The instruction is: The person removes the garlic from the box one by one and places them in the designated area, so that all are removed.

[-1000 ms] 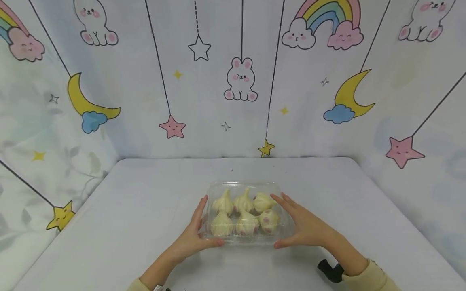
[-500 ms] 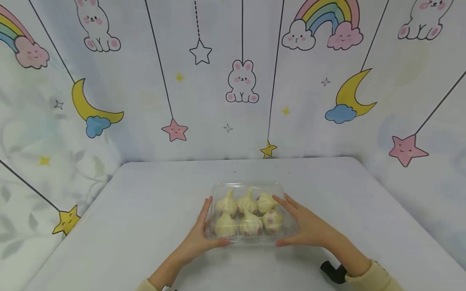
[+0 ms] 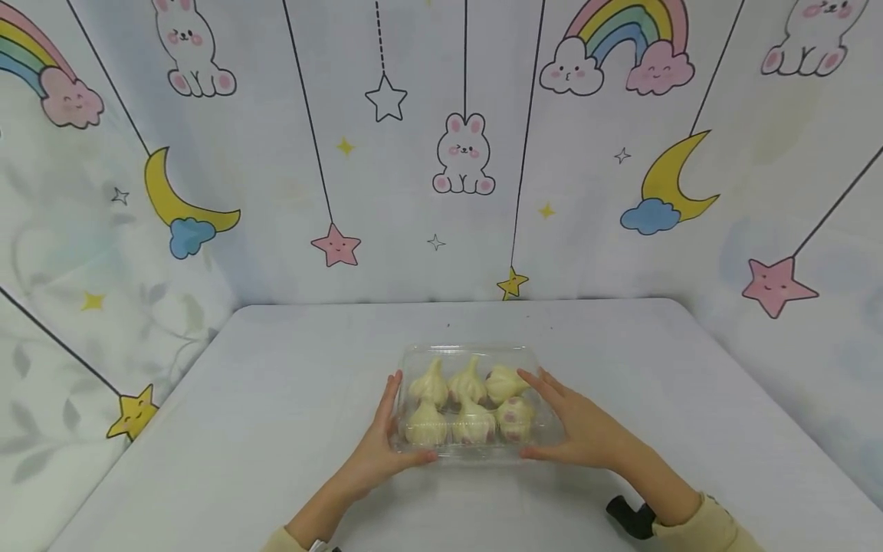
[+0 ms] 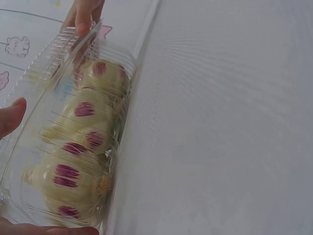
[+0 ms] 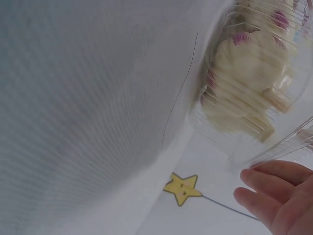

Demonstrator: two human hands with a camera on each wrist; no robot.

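Observation:
A clear plastic box [image 3: 476, 454] stands in the middle of the head view, with several pale garlic bulbs [image 3: 474, 423] inside in two rows. Purple marks show on the garlic in the left wrist view. My left hand [image 3: 378, 452] grips the box's left side, its thumb along the front edge and its fingers up the side. On the opposite side my right hand [image 3: 582, 429] holds the box with spread fingers, the thumb at the front corner. The right wrist view catches only some of that hand's fingers [image 5: 266, 186] beside the box. Whether the box touches the table cannot be told.
A white table [image 3: 310, 368] extends around the box, and a curtain printed with rabbits, stars and moons [image 3: 386, 184] hangs behind and at both sides. A black object [image 3: 631, 517] sits by my right sleeve, and cream sleeves [image 3: 704, 529] cover my forearms.
The whole head view has shifted slightly. Both hands keep their places on the box, and the garlic bulbs stay as they were inside it.

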